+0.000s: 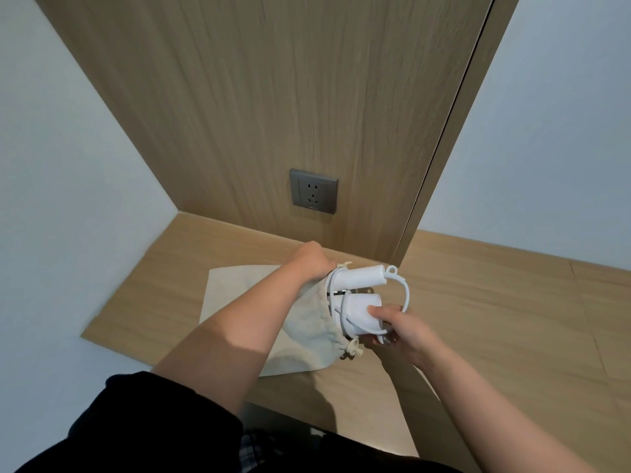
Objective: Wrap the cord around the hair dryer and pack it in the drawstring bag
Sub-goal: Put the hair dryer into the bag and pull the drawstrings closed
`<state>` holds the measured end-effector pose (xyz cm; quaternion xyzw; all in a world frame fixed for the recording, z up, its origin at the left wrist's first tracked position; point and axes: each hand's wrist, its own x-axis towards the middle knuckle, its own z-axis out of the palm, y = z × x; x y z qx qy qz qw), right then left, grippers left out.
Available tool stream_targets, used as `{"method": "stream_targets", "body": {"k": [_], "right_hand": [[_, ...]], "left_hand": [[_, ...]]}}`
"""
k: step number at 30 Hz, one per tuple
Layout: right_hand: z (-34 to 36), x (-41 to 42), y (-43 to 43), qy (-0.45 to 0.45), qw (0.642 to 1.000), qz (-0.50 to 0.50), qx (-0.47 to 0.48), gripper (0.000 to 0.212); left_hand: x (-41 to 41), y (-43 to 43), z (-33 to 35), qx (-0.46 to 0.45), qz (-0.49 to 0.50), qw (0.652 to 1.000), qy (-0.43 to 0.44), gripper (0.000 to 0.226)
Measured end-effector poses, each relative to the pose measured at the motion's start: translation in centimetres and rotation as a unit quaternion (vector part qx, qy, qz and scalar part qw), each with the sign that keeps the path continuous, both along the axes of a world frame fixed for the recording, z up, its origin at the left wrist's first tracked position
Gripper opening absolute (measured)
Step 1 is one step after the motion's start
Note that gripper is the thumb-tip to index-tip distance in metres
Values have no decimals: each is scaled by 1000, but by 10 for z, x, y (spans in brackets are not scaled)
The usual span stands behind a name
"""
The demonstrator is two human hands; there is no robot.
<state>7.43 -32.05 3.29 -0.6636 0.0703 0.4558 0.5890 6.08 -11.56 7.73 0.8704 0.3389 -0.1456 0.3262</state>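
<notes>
Pale wood worktop (pixel 495 302), left end: left hand (pixel 309 264) clutching rim of beige cloth drawstring bag (pixel 307 322), right hand (pixel 399 332) gripping white folded hair dryer (pixel 362 314), half inside

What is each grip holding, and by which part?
The left grip holds the drawstring bag by its mouth rim; the right grip holds the hair dryer by its barrel end, partly in the bag.

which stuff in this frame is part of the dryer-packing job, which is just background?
In the job:
- hair dryer
- cord, partly looped round it
- drawstring bag
- left hand, holding the bag's mouth
- right hand, gripping the dryer

Just there:
- wall socket, nothing plugged in
- wooden desk
- wood wall panel
</notes>
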Motion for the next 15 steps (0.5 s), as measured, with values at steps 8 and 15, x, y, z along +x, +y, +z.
{"method": "stream_targets", "body": {"k": [8,15], "right_hand": [[10,2,2,-79,995,41,-36,24],[0,-4,10,70,996,-39,-34,29]], "left_hand": [[9,-15,13,-16,-29,994,-99,29],[18,-44,37,-55,13,976,-210,25]]}}
